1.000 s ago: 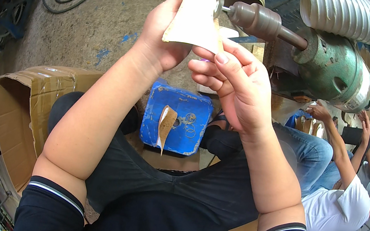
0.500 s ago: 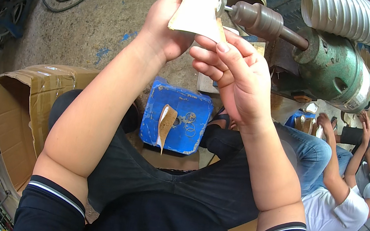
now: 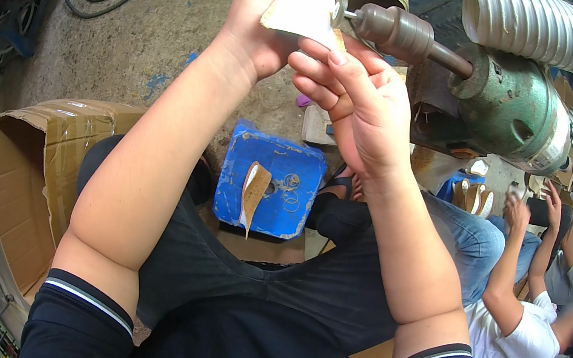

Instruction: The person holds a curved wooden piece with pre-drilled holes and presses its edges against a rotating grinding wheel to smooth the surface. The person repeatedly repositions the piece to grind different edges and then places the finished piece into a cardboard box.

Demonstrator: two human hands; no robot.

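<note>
Far left there's an open cardboard box [image 3: 36,165] sitting on the concrete floor [image 3: 135,37], flaps up, right beside the person's left knee. Next over, the left hand [image 3: 255,28] is raised up high, fingers closed on the left edge of a pale curved sheet of sandpaper [image 3: 302,5]. The right hand [image 3: 360,108] is just beside it, fingertips pinched on the lower right part of the same sheet, so both hands are clamped on it and nearly touching each other. The sheet is held right at the tip of a brown spindle [image 3: 389,30] that sticks out from a green motor [image 3: 513,112]; can't tell if it's actually touching the little disc on the end. Down between the knees there's a blue plastic container [image 3: 279,178] on the floor with a torn strip of sandpaper [image 3: 253,192] lying on top, well apart from the hands. Above the motor runs a ribbed grey hose [image 3: 549,37]. At the right edge another person [image 3: 537,323] in a white shirt and jeans sits with arms raised.
</note>
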